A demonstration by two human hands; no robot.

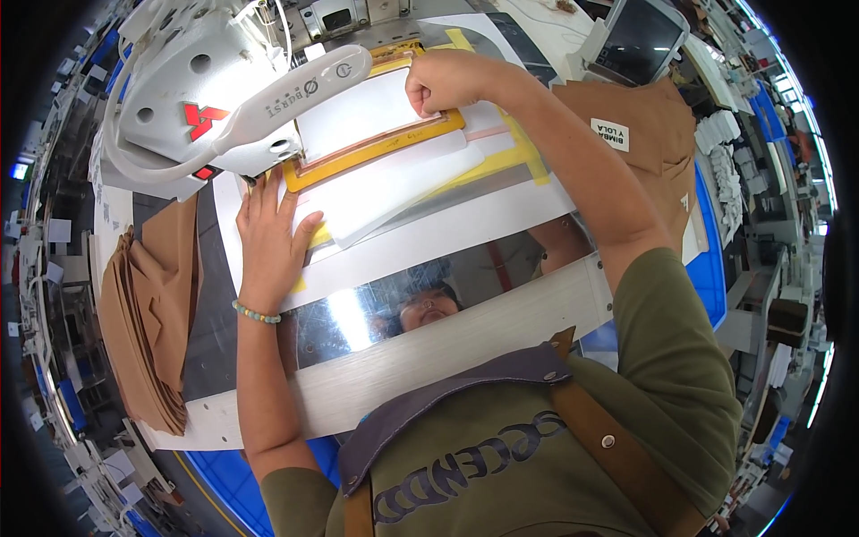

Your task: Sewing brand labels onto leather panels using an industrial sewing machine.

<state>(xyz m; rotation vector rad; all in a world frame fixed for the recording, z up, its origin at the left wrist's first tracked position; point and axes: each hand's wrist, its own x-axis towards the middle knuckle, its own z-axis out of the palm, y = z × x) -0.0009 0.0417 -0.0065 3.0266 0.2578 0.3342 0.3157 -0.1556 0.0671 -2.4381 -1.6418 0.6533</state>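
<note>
Under the head of a white sewing machine (192, 98), a yellow rectangular frame (385, 148) surrounds a white panel (353, 112). My left hand (268, 234) lies flat with fingers spread, its fingertips by the frame's near left corner. At the frame's right end, my right hand (452, 85) is closed, fingers curled down over the white panel and the frame's side. Whatever those fingers may grip is hidden. Beneath the frame, a loose translucent white sheet (385, 197) rests on a larger white board (429, 234) marked with yellow tape.
A pale lamp arm (295, 100) reaches over the frame from the left. Folded brown pieces (148, 313) are stacked at the left, and brown bags (649, 125) lie at the right. A dark screen (640, 43) stands far right. The metal table edge (456, 340) runs before me.
</note>
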